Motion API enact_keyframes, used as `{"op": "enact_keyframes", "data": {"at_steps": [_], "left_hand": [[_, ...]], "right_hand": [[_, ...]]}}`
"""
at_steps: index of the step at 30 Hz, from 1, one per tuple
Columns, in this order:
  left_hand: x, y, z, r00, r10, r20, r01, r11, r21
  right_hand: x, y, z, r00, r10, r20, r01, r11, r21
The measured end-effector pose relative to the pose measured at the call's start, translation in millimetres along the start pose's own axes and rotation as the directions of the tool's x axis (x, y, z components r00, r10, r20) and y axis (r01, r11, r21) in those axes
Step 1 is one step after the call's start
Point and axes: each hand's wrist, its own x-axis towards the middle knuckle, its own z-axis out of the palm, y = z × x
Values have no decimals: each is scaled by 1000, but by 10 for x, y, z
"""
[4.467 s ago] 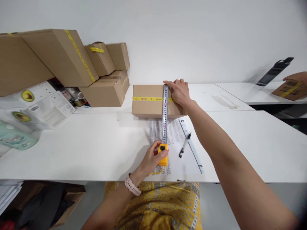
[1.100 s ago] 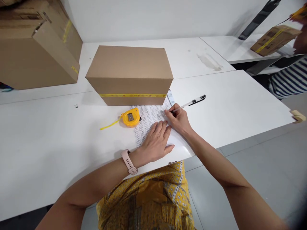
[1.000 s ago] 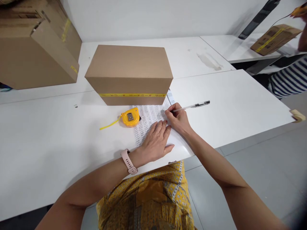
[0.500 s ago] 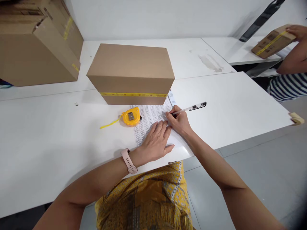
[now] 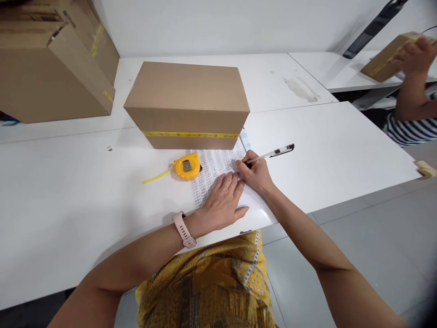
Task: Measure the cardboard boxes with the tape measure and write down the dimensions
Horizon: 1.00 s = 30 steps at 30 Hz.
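Note:
A sheet of paper (image 5: 215, 159) covered in rows of handwriting lies on the white table, partly under a closed cardboard box (image 5: 189, 91) with yellow tape. My left hand (image 5: 221, 202) rests flat on the sheet with its fingers stretched out. Pinched in my right hand (image 5: 257, 173) is a clear pen with a black cap clip (image 5: 278, 151), its lower end down near the paper; the tip is hidden by my fingers. Left of the sheet's upper part sits a yellow tape measure (image 5: 187, 166), its yellow strap trailing to the left.
Large cardboard boxes (image 5: 58, 77) stand at the back left. At the far right, another person's hand (image 5: 414, 57) is on a taped cardboard box (image 5: 382, 61) beside a dark cylinder (image 5: 370, 32) leaning on the wall. The table's front edge (image 5: 358, 196) runs close to my body.
My hands, the pen and the sheet look the same. At the far right, the other person's hand has moved left across the front of their box.

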Motion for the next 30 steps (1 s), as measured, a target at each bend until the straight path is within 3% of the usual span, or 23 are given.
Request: {"op": "enact_keyframes", "data": {"at_steps": [30], "left_hand": [[-3,4,-11,1000,-2,7,2,1000,10]], "right_hand": [[11,45,-10,999,-16,-36,15,1000,-12]]}}
